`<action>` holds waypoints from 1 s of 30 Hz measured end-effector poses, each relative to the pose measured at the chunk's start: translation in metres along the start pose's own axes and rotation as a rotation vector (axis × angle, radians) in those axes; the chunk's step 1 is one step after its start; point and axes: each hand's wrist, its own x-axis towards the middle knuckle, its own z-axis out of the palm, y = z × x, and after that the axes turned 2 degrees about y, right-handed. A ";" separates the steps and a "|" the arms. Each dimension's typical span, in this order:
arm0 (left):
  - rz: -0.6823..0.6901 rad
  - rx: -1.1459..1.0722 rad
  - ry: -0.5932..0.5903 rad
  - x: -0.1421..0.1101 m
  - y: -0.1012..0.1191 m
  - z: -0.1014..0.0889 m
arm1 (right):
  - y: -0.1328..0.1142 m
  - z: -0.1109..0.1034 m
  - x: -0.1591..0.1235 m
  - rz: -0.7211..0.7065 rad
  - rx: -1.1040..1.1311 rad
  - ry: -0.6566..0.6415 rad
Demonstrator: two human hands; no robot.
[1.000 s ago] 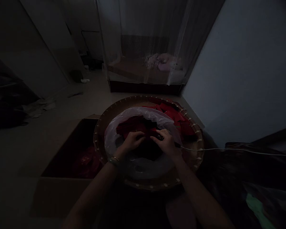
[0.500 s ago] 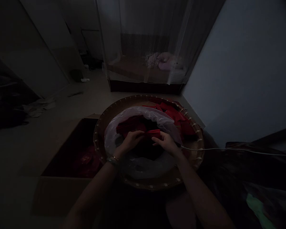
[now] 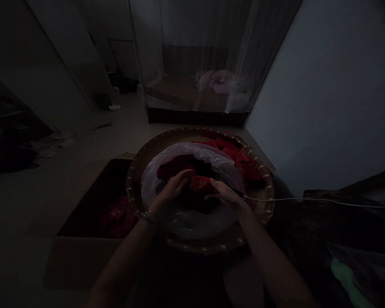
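Note:
A small red packet (image 3: pixel 200 184) with faint gold marks is held over the dark opening of a white plastic bag (image 3: pixel 188 229). My right hand (image 3: pixel 223 192) pinches its right end between thumb and fingers. At the left end, my left hand (image 3: pixel 176 186) grips it with thumb below and fingers nearly straight. A dark stick-like handle (image 3: pixel 237 192) with a white cord (image 3: pixel 282 199) shows behind my right hand; whether that hand also holds it is hidden. Darker red material (image 3: pixel 175 167) lies inside the bag. The bag sits in a round woven bamboo tray (image 3: pixel 150 143).
More red packets (image 3: pixel 239 156) are piled at the tray's back right. An open cardboard box (image 3: pixel 83 239) with red items (image 3: pixel 117 216) stands to the left. A white wall (image 3: pixel 327 98) rises on the right, and a netted bed (image 3: pixel 192 96) is behind. The room is dim.
The red packet has turned to show a broader, gold-marked face and sits slightly lower. My left fingers have lifted and straightened a little; my right hand has shifted slightly left.

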 end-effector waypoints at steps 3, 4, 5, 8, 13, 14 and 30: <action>-0.020 0.066 0.069 0.000 -0.001 0.001 | 0.000 0.000 0.002 -0.023 0.013 0.007; -0.021 0.101 0.101 -0.001 -0.001 0.001 | 0.001 0.000 0.004 -0.038 -0.002 0.026; -0.006 0.148 0.135 -0.001 0.000 0.002 | 0.003 -0.002 0.006 -0.051 -0.028 0.049; 0.136 0.361 0.169 -0.003 0.007 0.004 | 0.008 -0.004 0.010 -0.090 -0.140 0.080; 0.311 0.627 -0.009 -0.005 0.010 0.016 | 0.011 0.006 0.008 -0.215 -0.324 0.083; 0.315 0.627 -0.016 -0.005 0.009 0.018 | 0.011 0.009 0.007 -0.226 -0.335 0.075; 0.055 0.422 0.410 -0.001 -0.006 0.005 | 0.020 0.017 0.010 -0.460 -0.989 -0.075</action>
